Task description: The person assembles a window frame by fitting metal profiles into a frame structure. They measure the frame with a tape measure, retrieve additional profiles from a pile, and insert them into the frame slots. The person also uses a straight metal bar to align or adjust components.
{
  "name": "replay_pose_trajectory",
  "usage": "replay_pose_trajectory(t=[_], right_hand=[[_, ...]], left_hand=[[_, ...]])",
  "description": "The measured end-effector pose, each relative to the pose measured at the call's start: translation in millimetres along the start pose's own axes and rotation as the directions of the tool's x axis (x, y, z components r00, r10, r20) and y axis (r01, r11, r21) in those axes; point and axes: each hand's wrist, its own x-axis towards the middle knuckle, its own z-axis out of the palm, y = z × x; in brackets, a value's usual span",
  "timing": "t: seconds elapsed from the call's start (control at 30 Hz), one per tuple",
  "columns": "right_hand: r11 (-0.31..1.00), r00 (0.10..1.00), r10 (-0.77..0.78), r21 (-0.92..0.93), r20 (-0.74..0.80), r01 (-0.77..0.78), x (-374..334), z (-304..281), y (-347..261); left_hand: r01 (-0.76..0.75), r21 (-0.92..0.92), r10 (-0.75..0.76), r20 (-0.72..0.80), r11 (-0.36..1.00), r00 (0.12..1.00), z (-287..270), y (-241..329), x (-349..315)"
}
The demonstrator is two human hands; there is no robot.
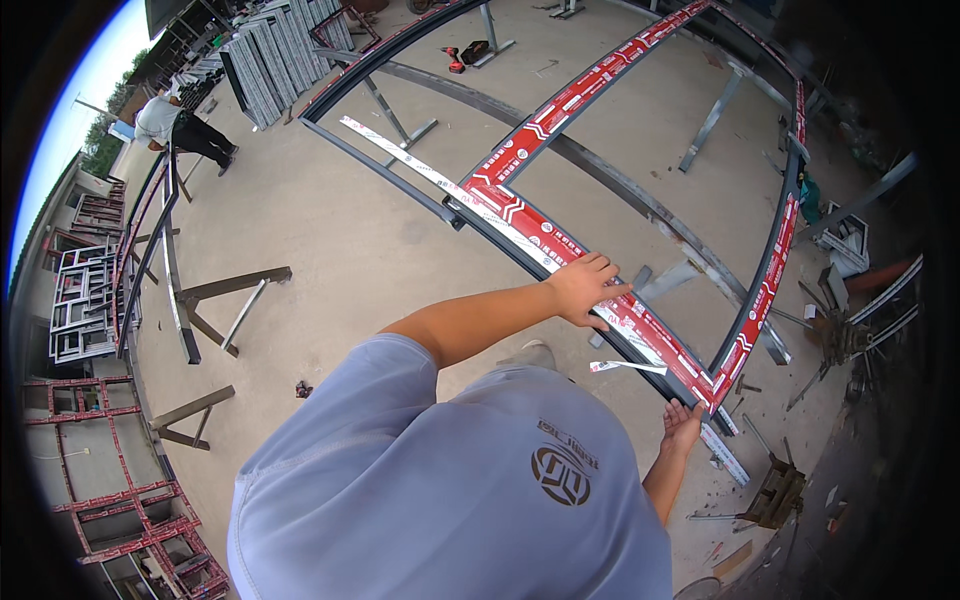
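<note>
A large dark metal window frame [570, 95] covered in red printed film lies raised in front of me. Along its near rail runs a long narrow strip [420, 172] in white printed film, its far-left end reaching past the red crossbar. My left hand [588, 290] lies across this strip and the rail, fingers bent over the top and thumb on the near side. At the near right corner, my right hand [682, 425] grips the frame's edge between fingers and thumb. A loose white end of film [628, 367] sticks out between the hands.
Metal trestle legs [712, 120] and a long beam [620, 190] stand under the frame. A red cordless drill [453, 60] is on the floor beyond. Left are more stands [235, 285], stacked frames [280, 60] and a bending person [185, 130]. Metal stands and scraps [775, 490] lie right.
</note>
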Motion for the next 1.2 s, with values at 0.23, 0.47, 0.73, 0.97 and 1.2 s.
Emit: replay_pose_trajectory(t=[0.23,0.47,0.73,0.97,1.2], right_hand=[[0.988,1.0,0.021,0.15,0.022,-0.024,4,-5,-2],[0.95,0.974,-0.184,0.23,-0.132,0.211,-31,-31,24],[0.867,0.886,-0.152,0.372,-0.438,0.333,-88,-41,29],[0.976,0.933,-0.063,0.172,-0.355,0.132,-179,22,41],[0.966,0.913,-0.253,-0.038,-0.32,0.255,-275,43,64]], left_hand=[[-0.006,-0.037,0.006,0.005,0.999,1.0,-12,-17,-19],[0.034,-0.027,-0.038,-0.179,0.999,0.983,-62,-63,-102],[0.108,-0.238,-0.076,0.138,0.965,0.988,-99,-100,-153],[0.128,-0.435,-0.007,0.269,0.892,0.963,-66,-88,-155],[0.132,-0.562,0.094,0.355,0.817,0.93,-47,-42,-127]])
